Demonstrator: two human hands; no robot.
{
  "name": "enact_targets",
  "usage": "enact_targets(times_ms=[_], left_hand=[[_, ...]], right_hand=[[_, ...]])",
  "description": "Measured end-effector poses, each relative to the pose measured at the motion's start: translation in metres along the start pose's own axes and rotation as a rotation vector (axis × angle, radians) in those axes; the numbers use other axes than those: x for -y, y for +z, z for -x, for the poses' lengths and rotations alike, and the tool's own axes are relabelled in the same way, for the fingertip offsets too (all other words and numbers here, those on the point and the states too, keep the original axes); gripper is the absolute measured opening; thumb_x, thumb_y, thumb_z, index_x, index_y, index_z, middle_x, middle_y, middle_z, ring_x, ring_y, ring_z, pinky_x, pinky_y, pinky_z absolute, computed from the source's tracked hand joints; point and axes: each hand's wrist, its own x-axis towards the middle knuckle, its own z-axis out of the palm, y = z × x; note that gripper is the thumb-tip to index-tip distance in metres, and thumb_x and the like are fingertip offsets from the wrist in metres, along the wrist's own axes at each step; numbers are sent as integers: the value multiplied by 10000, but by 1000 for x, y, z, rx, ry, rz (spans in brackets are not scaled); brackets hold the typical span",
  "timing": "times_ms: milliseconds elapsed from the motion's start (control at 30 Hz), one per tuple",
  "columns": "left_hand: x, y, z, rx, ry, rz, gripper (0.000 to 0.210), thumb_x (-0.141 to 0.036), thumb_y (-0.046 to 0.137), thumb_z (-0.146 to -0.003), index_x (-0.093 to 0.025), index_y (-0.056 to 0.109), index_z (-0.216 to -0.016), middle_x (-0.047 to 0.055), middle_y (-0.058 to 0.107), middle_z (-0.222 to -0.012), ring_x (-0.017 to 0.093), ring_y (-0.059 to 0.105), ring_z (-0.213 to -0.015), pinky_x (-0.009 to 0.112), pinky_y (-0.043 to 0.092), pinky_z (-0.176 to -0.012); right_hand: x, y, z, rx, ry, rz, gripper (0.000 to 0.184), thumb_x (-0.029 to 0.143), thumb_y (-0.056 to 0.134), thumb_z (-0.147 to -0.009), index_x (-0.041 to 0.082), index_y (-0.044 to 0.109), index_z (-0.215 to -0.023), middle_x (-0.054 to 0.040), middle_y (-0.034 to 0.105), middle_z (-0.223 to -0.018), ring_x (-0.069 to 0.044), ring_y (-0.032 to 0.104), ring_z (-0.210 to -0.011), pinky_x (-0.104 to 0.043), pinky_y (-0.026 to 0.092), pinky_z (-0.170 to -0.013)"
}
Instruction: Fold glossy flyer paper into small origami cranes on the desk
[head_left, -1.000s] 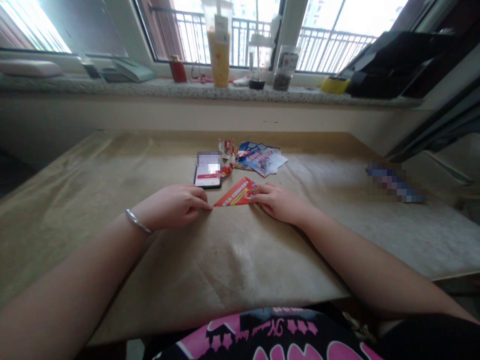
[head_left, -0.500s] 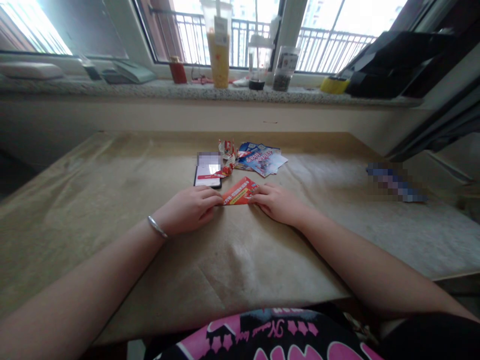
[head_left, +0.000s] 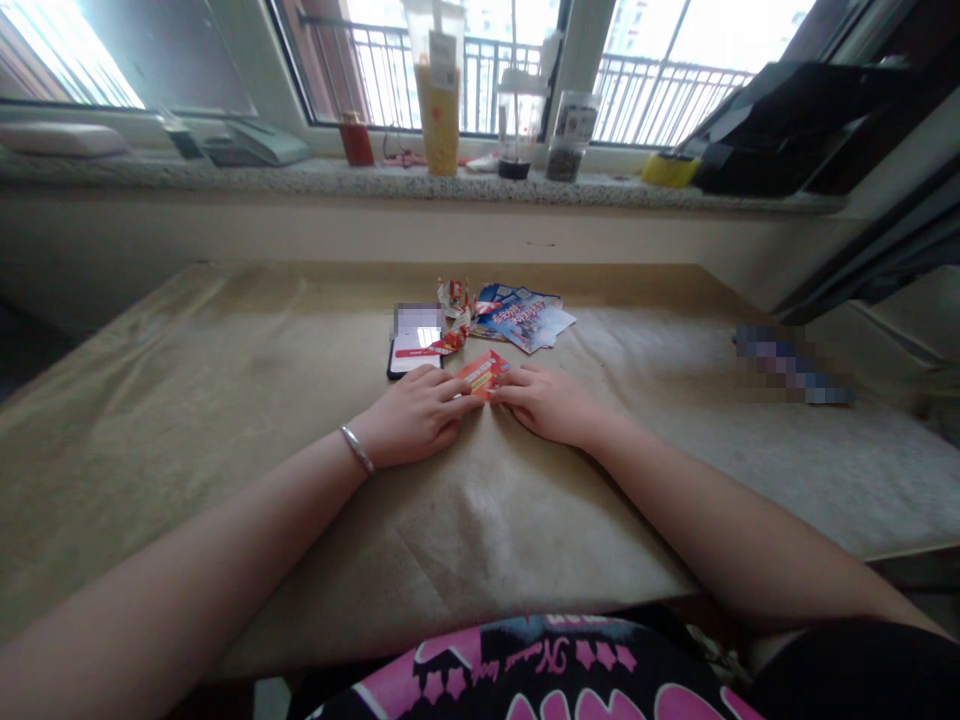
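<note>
Left hand had shifted right since the earlier frames: a second ago its index sat at the far-left tip of the red paper, half a second ago slightly in from there, now its fingertips were just beside the right hand's. Right hand stayed nearly put, fingers bent over the paper's right end. Both sets of fingers were in contact with the paper, neither hand released; pinch vs. press, cannot tell for either. Paper lay on the surface, between the two hands, its upper part showing just beyond the fingertips. Less of it showed than before: the long left point was out of sight, folded over or under the left fingers, cannot tell which. Bracelet on the left wrist had travelled right with the arm. Phone lay just beyond the left fingers, unmoved, its near edge now partly behind that hand. Torn red-and-white wrapper was beyond the left fingertips, near the phone's right side. Fanned blue leaflets lay beyond the right fingers, same spot as before. Blurred-out blue item was well right of the right fingers, same place.
</note>
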Motion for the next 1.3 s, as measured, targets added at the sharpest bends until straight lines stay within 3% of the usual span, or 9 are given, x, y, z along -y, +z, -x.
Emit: enact_targets(times_ms=[267,400,833,1300], left_hand=[[13,-13,7,-4,-1,45,343,-149,456,-828,-205,647,-1107,55,665,-1002,209,551,-892,353,441,-851],[21,-17,11,-4,2,54,322,-141,455,-821,-224,685,-1029,30,684,-1000,199,574,-880,373,431,-897],[31,-28,26,34,-65,64,301,-111,475,-781,-227,721,-910,20,702,-929,185,609,-890,359,435,-920],[36,-28,37,83,-129,59,333,-118,436,-805,-235,725,-924,12,707,-979,178,616,-911,344,459,-886]], right_hand=[[-2,-13,9,69,76,75,272,189,448,-903,216,689,-1026,-77,654,-1055,-187,574,-911,-290,417,-763],[-4,-18,11,93,46,54,280,159,455,-872,224,690,-1011,-74,646,-1041,-184,576,-931,-279,411,-767],[-11,-36,20,209,152,11,208,147,515,-812,218,701,-873,-47,669,-920,-156,602,-803,-253,377,-667],[-11,-48,27,283,210,35,218,115,522,-818,219,714,-822,-41,684,-919,-143,616,-752,-252,369,-640]])
